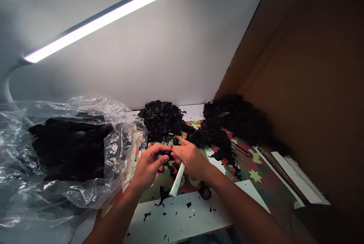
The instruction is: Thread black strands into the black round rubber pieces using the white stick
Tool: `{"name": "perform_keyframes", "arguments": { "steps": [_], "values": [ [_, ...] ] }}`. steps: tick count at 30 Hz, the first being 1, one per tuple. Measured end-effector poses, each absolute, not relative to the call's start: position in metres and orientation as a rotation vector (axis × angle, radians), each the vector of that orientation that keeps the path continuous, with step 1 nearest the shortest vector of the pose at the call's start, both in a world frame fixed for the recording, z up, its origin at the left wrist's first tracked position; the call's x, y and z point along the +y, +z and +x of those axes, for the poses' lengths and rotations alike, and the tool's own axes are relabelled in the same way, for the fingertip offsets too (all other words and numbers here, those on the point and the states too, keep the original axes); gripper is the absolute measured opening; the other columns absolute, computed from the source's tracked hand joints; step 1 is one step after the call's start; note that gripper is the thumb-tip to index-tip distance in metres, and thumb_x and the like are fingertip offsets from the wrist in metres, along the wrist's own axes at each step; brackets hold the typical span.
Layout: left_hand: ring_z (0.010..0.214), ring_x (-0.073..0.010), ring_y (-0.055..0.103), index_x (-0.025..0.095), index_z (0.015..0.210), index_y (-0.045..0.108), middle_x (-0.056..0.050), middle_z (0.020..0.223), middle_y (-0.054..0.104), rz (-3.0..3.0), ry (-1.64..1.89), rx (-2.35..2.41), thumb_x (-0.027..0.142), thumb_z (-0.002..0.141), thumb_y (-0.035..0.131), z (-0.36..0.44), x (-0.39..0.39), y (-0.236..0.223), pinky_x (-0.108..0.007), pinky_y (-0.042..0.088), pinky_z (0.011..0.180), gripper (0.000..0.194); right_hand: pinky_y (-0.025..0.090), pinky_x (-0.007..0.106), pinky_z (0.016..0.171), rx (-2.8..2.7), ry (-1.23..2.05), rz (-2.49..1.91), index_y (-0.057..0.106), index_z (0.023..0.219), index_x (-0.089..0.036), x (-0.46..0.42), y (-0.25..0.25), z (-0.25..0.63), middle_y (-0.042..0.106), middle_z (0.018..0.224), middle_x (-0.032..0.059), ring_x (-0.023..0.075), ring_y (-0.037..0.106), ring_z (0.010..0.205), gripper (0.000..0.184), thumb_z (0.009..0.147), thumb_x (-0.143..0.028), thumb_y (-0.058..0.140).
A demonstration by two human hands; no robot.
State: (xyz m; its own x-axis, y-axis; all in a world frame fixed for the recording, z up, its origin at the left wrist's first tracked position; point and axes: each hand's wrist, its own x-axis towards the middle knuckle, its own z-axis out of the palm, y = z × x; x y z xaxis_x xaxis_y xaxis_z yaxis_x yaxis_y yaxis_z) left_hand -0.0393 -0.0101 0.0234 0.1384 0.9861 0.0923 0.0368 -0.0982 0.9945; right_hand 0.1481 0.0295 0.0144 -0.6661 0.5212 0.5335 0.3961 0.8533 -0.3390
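Note:
Both of my hands meet above the middle of the table. My left hand [149, 162] is closed, thumb and forefinger pinching a small black piece [168, 154] that is mostly covered by the fingers. Against it sits my right hand [189, 158], its fingers wrapped round a tool with a white handle [178, 181]. The handle's end sticks out below the hand toward me, and the tool's working end is hidden. Just beyond the hands lies a heap of thin black scraps [162, 119]. More black bits are scattered under and in front of them.
A clear plastic bag [119, 160] full of black pieces [71, 149] stands at left. Another dark heap [239, 119] rests against the cardboard wall [307, 85] at right. Nearby lie a metal tool [241, 149] and white strips [297, 177]. A lit tube lamp [99, 22] hangs overhead.

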Motion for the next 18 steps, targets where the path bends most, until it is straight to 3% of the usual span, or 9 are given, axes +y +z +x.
{"name": "perform_keyframes", "arguments": {
  "steps": [3, 7, 10, 12, 14, 18],
  "values": [
    [0.079, -0.0199, 0.064, 0.019, 0.083, 0.079, -0.006, 0.082, 0.072, 1.233, 1.237, 1.069, 0.031, 0.078, 0.075, -0.035, -0.010, 0.019, -0.028, 0.048, 0.073, 0.013, 0.027, 0.032, 0.062, -2.369, 0.117, -0.681, 0.045, 0.067, -0.021, 0.018, 0.019, 0.141, 0.048, 0.059, -0.0037, 0.0134, 0.027, 0.051, 0.036, 0.101, -0.014, 0.035],
    [0.068, -0.0165, 0.061, 0.016, 0.073, 0.075, -0.004, 0.073, 0.071, 0.814, 1.453, 1.075, 0.041, 0.068, 0.083, -0.036, -0.001, 0.020, -0.027, 0.048, 0.066, 0.026, 0.030, 0.032, 0.064, -2.331, 0.090, -0.454, 0.046, 0.065, -0.023, -0.012, 0.026, 0.128, 0.046, 0.057, -0.0039, 0.0139, 0.034, 0.052, 0.040, 0.101, -0.013, 0.032],
    [0.077, -0.0161, 0.063, 0.017, 0.078, 0.075, -0.003, 0.080, 0.073, 0.728, 1.597, 1.090, 0.043, 0.064, 0.086, -0.038, 0.004, 0.024, -0.027, 0.050, 0.074, 0.032, 0.033, 0.031, 0.065, -2.326, 0.187, -0.399, 0.050, 0.066, -0.023, -0.021, 0.023, 0.123, 0.047, 0.057, -0.0049, 0.0132, 0.037, 0.052, 0.039, 0.103, -0.020, 0.036],
    [0.087, -0.0183, 0.065, 0.017, 0.087, 0.076, -0.006, 0.090, 0.075, 0.780, 1.602, 1.063, 0.040, 0.066, 0.085, -0.037, 0.002, 0.025, -0.029, 0.050, 0.082, 0.032, 0.033, 0.032, 0.065, -2.247, 0.217, -0.652, 0.052, 0.067, -0.022, -0.013, 0.017, 0.126, 0.049, 0.057, -0.0040, 0.0134, 0.038, 0.053, 0.041, 0.103, -0.019, 0.034],
    [0.091, -0.0200, 0.067, 0.017, 0.092, 0.076, -0.007, 0.095, 0.076, 0.811, 1.587, 1.042, 0.037, 0.068, 0.085, -0.035, -0.002, 0.023, -0.031, 0.050, 0.085, 0.032, 0.035, 0.031, 0.065, -2.256, 0.246, -0.837, 0.059, 0.072, -0.020, 0.000, 0.013, 0.133, 0.056, 0.063, -0.0011, 0.0140, 0.043, 0.057, 0.036, 0.103, -0.023, 0.042],
    [0.089, -0.0196, 0.069, 0.018, 0.104, 0.073, -0.006, 0.094, 0.076, 0.897, 1.581, 1.121, 0.031, 0.072, 0.082, -0.036, -0.009, 0.017, -0.031, 0.052, 0.084, 0.035, 0.048, 0.029, 0.072, -2.189, 0.455, -0.918, 0.068, 0.108, -0.021, 0.016, 0.013, 0.145, 0.064, 0.092, 0.0056, 0.0176, 0.059, 0.080, 0.017, 0.099, -0.025, 0.055]
  ]
}}
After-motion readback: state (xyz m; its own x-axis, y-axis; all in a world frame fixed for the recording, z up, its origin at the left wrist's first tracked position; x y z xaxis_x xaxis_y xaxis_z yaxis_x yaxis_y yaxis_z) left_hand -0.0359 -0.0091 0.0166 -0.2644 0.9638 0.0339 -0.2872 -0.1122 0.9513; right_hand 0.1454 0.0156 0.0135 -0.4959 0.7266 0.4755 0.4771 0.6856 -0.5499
